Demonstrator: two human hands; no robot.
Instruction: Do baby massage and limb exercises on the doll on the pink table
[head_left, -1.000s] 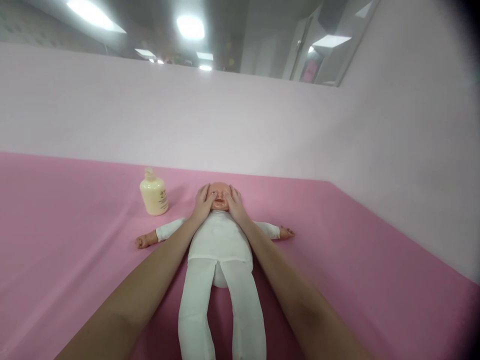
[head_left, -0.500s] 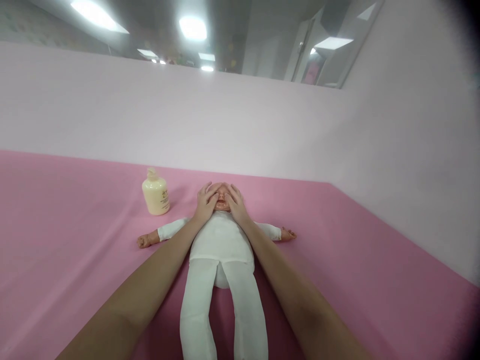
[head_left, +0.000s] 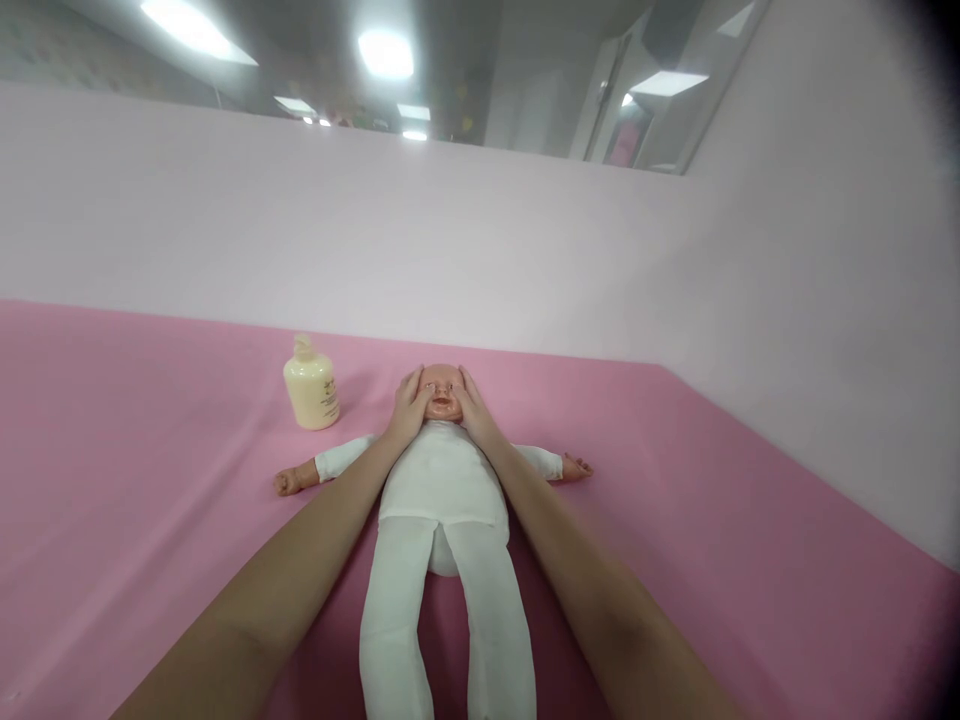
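A baby doll point(head_left: 444, 475) in a white top and white trousers lies on its back, arms stretched out sideways, its head away from me. Against one side of the doll's head rests my left hand point(head_left: 409, 408), fingers extended along it and the thumb on the cheek. My right hand point(head_left: 478, 412) mirrors this on the opposite side, also open, with its thumb by the doll's mouth and cheek. The doll's forehead, nose and mouth show between the hands. Its feet are out of view.
A cream-yellow pump bottle point(head_left: 312, 390) stands on the pink padded surface point(head_left: 675, 560), left of the doll's head. Behind runs a pale wall point(head_left: 360, 230) with a mirror or window strip point(head_left: 457, 70) above it. Another wall point(head_left: 840, 300) closes the right side.
My fingers have slid outward and down from the doll's forehead to the sides of its head, uncovering the forehead. The doll's body and the bottle have stayed put.
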